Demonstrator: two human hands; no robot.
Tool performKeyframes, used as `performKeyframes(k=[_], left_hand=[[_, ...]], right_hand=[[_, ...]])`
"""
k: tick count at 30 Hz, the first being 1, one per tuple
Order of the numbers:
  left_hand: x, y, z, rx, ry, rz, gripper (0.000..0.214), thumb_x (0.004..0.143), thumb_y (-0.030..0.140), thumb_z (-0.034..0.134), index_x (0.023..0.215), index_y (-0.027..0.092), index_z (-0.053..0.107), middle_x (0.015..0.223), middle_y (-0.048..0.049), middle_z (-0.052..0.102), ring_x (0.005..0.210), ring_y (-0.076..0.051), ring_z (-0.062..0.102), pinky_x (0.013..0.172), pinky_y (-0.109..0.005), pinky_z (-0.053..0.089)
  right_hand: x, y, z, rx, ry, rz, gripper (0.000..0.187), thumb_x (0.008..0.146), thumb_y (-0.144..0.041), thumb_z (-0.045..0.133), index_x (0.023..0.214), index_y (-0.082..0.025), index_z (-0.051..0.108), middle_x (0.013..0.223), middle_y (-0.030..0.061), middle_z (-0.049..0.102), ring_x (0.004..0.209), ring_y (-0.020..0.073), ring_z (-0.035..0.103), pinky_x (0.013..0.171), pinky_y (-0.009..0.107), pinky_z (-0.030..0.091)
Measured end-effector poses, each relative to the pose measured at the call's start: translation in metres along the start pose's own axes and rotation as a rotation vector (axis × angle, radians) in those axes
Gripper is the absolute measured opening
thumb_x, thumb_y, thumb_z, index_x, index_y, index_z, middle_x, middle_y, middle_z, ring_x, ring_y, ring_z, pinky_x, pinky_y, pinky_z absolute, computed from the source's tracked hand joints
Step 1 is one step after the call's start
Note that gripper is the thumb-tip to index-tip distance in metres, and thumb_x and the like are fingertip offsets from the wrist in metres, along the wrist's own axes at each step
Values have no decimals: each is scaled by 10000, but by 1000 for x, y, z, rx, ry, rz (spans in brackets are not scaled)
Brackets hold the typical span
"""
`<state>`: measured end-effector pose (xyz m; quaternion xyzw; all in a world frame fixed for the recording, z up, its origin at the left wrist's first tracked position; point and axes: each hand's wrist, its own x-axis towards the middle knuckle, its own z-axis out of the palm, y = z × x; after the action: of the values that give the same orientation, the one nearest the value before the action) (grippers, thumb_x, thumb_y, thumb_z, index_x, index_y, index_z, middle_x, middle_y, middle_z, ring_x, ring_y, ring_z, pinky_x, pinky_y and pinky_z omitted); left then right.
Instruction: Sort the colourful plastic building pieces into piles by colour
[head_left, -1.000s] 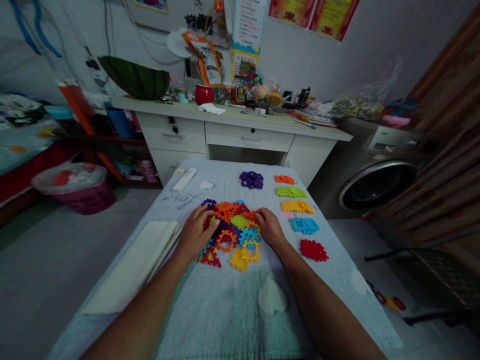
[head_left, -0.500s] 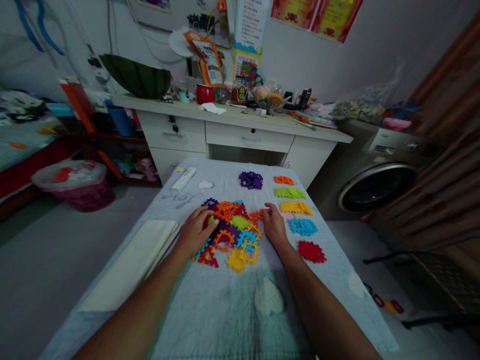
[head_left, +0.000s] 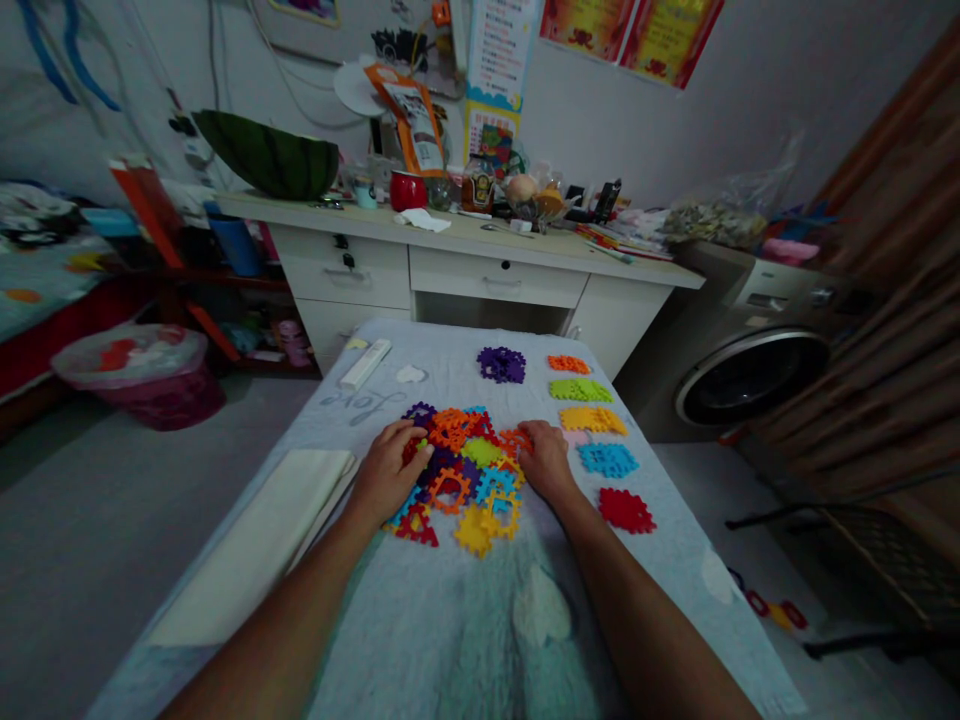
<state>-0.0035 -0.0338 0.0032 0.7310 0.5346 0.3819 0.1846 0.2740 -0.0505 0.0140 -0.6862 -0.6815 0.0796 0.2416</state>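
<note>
A loose pile of plastic interlocking pieces with notched edges, in several colours, lies mid-table. At its left side rests my left hand (head_left: 390,468), thumb and fingers apart, fingertips on the pieces. A small yellow-green piece (head_left: 421,443) shows in that gap. My right hand (head_left: 546,458) is at the pile's right edge, its fingers curled over an orange piece (head_left: 514,440) and partly hiding it. Between the hands lie a lime piece (head_left: 482,452), an orange square frame (head_left: 450,491), blue pieces (head_left: 496,485) and a yellow piece (head_left: 475,530). A red triangle (head_left: 415,525) lies nearest me.
Right of the pile are single-colour groups: orange (head_left: 568,363), lime (head_left: 580,390), yellow (head_left: 593,420), blue (head_left: 608,460), red (head_left: 627,510). Purple pieces (head_left: 502,365) lie farther back. A white box (head_left: 366,364) and folded cloth (head_left: 255,545) are at left. Beyond stands a desk (head_left: 480,240).
My right hand has moved slightly left and its fingers now curl down over the orange piece. My left hand stays at the pile's left side. The view has shifted a little.
</note>
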Motion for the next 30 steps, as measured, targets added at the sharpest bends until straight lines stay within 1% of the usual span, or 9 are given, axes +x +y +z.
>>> performKeyframes(k=[5,8,11,14,18,21,23,26,30], left_hand=[[2,-2,1,11,-6,-8,355,869,461,500,1045,201,664,1253,-97,551,1184,-270,533,1063,-471,403],[4,-4,3,9,-3,-5,362,868,469,495,1038,200,667,1237,-97,558,1165,-270,545,1047,-469,419],[6,-7,4,5,-3,-4,364,869,476,491,1030,201,668,1222,-94,563,1152,-266,552,1037,-463,429],[7,-9,5,6,1,-4,363,872,484,491,1032,211,669,1222,-85,565,1156,-263,550,1038,-459,430],[6,-10,5,17,-5,-12,369,875,491,490,1042,216,670,1238,-82,556,1164,-263,543,1042,-462,424],[5,-9,4,20,-16,-21,372,880,496,484,1047,220,669,1253,-81,549,1160,-260,542,1042,-462,423],[5,-9,4,24,-18,-23,372,883,499,484,1051,223,668,1254,-80,550,1159,-259,542,1047,-465,419],[5,-9,4,30,-22,-27,365,881,501,491,1047,229,670,1261,-81,549,1167,-266,542,1048,-475,417],[5,-9,3,28,-21,-34,351,881,491,496,1044,236,675,1275,-79,548,1171,-271,548,1044,-481,426]], right_hand=[[2,5,2,36,105,-63,423,727,-133,561,1144,-172,622,1080,111,596,1016,238,533,915,363,426],[1,3,-3,81,153,-124,390,713,-99,552,1087,-175,632,1041,96,593,989,227,544,905,356,449],[4,-2,-17,117,194,-158,365,713,-68,527,1045,-177,633,1047,93,599,988,221,554,911,359,460],[17,-4,-42,132,189,-187,339,730,-75,530,1039,-175,629,1063,90,604,956,208,569,887,350,481],[59,13,-78,38,197,-212,328,737,-71,535,1034,-165,639,1093,91,608,947,198,582,900,341,477],[102,38,-91,-110,201,-125,345,724,-60,555,1045,-135,655,1103,113,610,1011,215,579,957,341,441],[130,55,-90,-198,167,-3,338,741,-69,565,1060,-121,666,1098,125,608,990,213,588,945,319,436],[163,73,-80,-286,94,144,328,784,-98,579,1099,-110,671,1108,143,601,952,202,598,877,277,439],[191,80,-59,-330,36,210,316,835,-130,573,1137,-114,665,1152,153,592,959,182,598,833,240,425]])
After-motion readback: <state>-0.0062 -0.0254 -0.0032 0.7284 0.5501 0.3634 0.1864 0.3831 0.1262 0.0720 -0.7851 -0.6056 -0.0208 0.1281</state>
